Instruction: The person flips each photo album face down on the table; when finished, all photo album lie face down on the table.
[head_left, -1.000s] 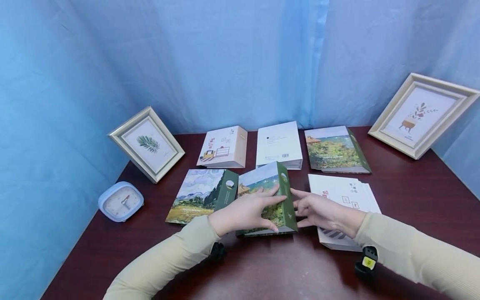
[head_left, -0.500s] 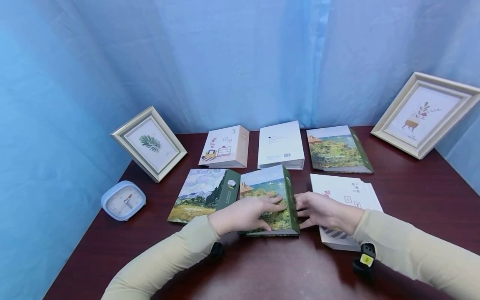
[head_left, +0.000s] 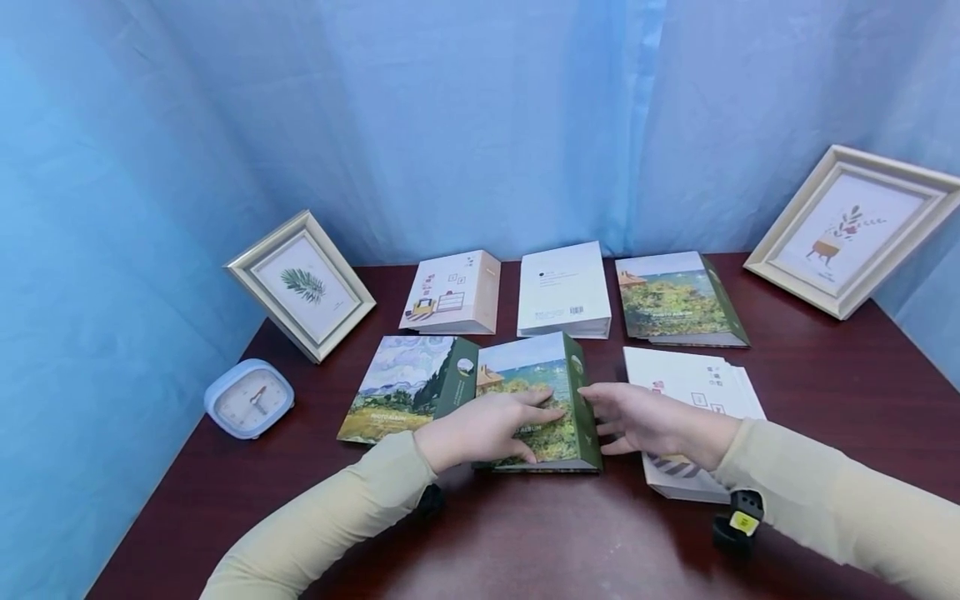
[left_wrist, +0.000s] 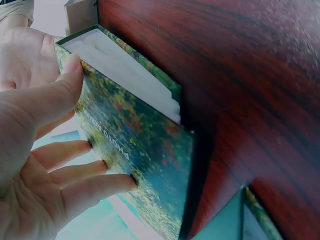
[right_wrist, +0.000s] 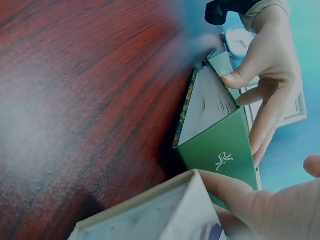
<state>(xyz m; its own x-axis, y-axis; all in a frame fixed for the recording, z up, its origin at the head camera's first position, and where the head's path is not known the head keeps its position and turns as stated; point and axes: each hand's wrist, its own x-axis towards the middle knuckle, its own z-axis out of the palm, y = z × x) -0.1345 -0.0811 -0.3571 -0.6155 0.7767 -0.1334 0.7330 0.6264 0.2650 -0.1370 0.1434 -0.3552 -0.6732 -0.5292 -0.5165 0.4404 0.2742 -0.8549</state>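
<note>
A green-spined photo album (head_left: pixel 525 358) with a painted seaside cover lies at the middle of the front row, its title partly behind my fingers. My left hand (head_left: pixel 487 427) rests on this cover with the fingers spread; the left wrist view has its fingertips on the painted face and the thumb by the page edge. At the album's spine (right_wrist: pixel 220 155) is my right hand (head_left: pixel 652 417), fingers extended toward it and fingertips right at the green surface. The album's left side meets another green-spined album (head_left: pixel 401 387) showing hills. Beside my right wrist lies a white album (head_left: pixel 686 379).
Behind stand a pale album (head_left: pixel 442 292), a white one (head_left: pixel 564 287) back side up, and another seaside album (head_left: pixel 675 296). Picture frames (head_left: pixel 303 287) (head_left: pixel 843 229) stand at both sides. A blue clock (head_left: pixel 249 398) sits at the left. Blue curtains hang behind the table.
The seaside album under my hands has turned slightly and its top edge has come down toward me. My left hand has shifted a little left; the right fingers bent, then extended again along the spine.
</note>
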